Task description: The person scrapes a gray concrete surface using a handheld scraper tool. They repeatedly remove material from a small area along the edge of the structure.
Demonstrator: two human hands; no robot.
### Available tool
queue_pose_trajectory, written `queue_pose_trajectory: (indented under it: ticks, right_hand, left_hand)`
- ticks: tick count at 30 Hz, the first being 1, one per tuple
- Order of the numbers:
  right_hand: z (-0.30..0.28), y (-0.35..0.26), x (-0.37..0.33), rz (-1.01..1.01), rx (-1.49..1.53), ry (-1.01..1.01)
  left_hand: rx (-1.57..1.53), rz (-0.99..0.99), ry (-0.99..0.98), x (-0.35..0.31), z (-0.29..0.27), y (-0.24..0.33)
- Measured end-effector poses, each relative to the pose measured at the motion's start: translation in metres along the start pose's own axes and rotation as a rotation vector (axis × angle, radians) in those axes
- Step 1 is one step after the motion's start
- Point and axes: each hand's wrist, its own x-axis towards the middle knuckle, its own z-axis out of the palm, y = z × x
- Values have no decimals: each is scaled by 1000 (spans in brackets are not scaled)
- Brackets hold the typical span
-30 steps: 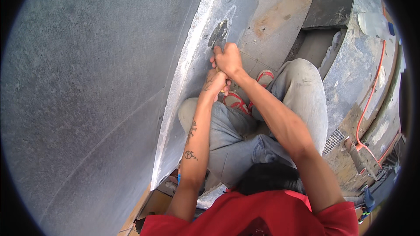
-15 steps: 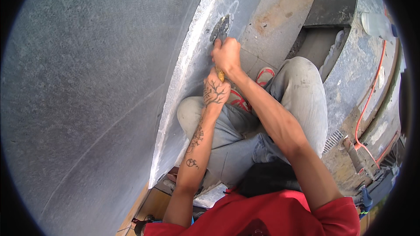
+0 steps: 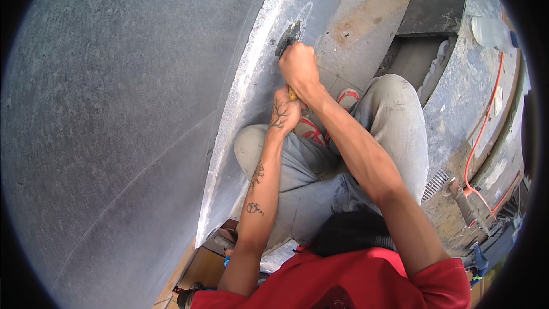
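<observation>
Both of my hands close around one yellow-handled tool [image 3: 292,94], whose kind I cannot make out. My left hand [image 3: 284,111], tattooed, grips the lower end of the handle. Higher up, my right hand [image 3: 299,70] is wrapped round the tool and covers most of it. Just beyond the right fist lies a dark, rough hollow [image 3: 288,38] in the pale side face of a large grey slab [image 3: 131,80]. The tool's far end is hidden by the fist, so contact with the hollow cannot be made out.
The slab's rough white edge [image 3: 231,114] runs beside my left arm. My bent knees [image 3: 397,120] are close to the right of my hands. Farther right are an open trough [image 3: 416,63], a translucent bottle [image 3: 490,32] and an orange cable [image 3: 486,120].
My right hand has shifted slightly right and turned, now covering more of the tool's upper part. My left hand has moved slightly right and rolled with it. Both keep their grip.
</observation>
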Motion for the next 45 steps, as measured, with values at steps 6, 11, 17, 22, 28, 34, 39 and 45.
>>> queue_pose_trajectory:
  ticks: [6, 11, 17, 22, 28, 34, 39, 45]
  right_hand:
    - [3, 27, -10, 410, 1125, -415]
    - [11, 58, -2, 546, 1542, -839]
    - [25, 63, 9, 591, 1653, -813]
    - [29, 54, 5, 576, 1507, -667]
    - [25, 46, 1, 543, 1362, -522]
    - [26, 44, 2, 469, 1376, -568]
    - [11, 64, 23, 584, 1709, -1031]
    - [14, 59, 24, 577, 1786, -920]
  left_hand:
    - [-310, -119, -90, -9, -7, 13]
    - [-183, -106, -53, -3, -7, 7]
    - [474, 128, 631, -13, 43, 43]
    - [381, 53, 438, 2, 10, 29]
    - [266, 40, 372, 5, 6, 29]
    - [237, 15, 405, 5, 8, 29]
    - [511, 155, 401, -20, 42, 48]
    - [579, 218, 390, -7, 35, 51]
